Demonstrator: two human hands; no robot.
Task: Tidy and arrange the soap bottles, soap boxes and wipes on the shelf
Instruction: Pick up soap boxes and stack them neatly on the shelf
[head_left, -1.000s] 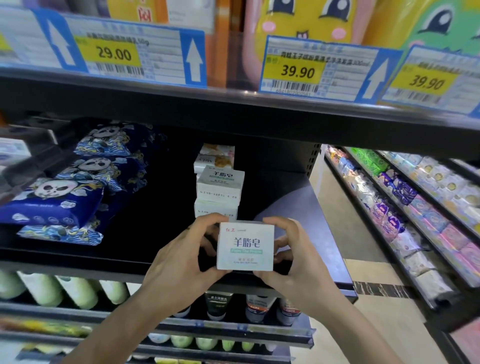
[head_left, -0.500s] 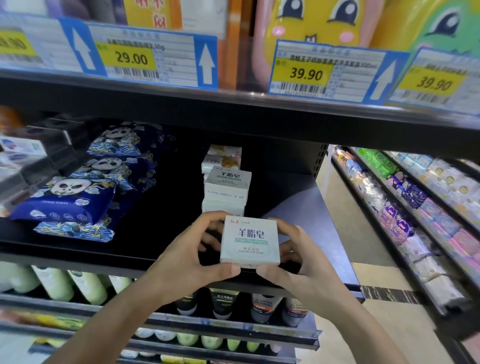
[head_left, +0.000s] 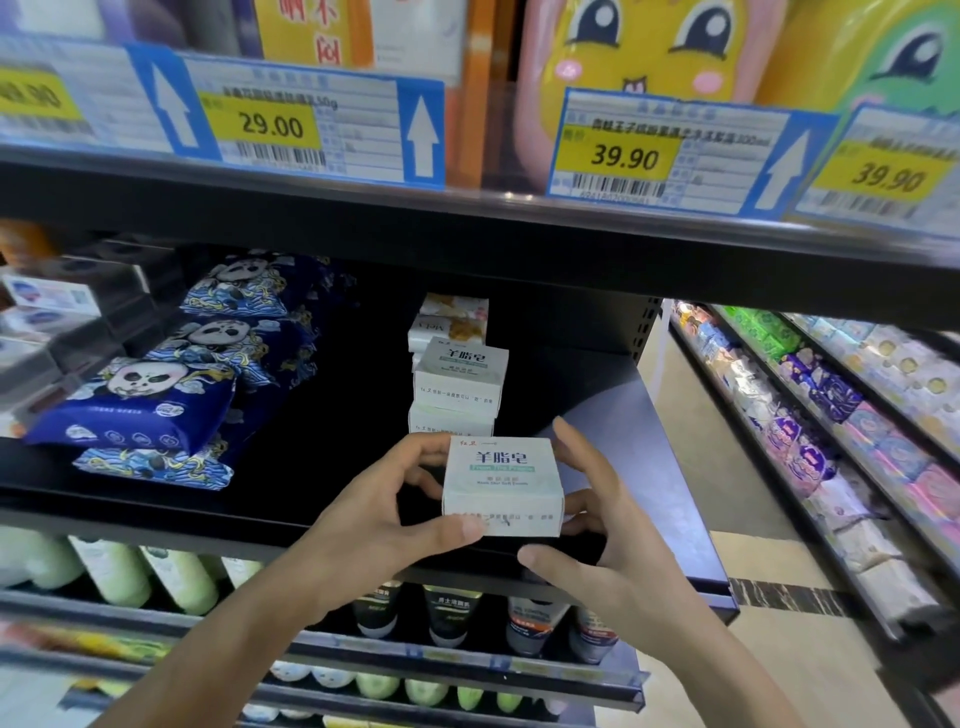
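Soap box (head_left: 503, 486) at lower centre of frame, above shelf (head_left: 649, 467) front edge, left hand (head_left: 382, 525) pinching its left side, thumb under, right hand (head_left: 605, 540) fingers curled against its right side, box stack (head_left: 457, 384) just behind, wipes (head_left: 140, 405) at left.

Black metal shelving (head_left: 467, 244) edged with price labels (head_left: 670, 150) faces a beige-floored aisle (head_left: 691, 415) beside another stocked rack (head_left: 841, 415).

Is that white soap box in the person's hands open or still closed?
Closed, as far as it shows. The soap box has flat, unbroken top and front faces, with no flap lifted. Its back and underside are hidden.
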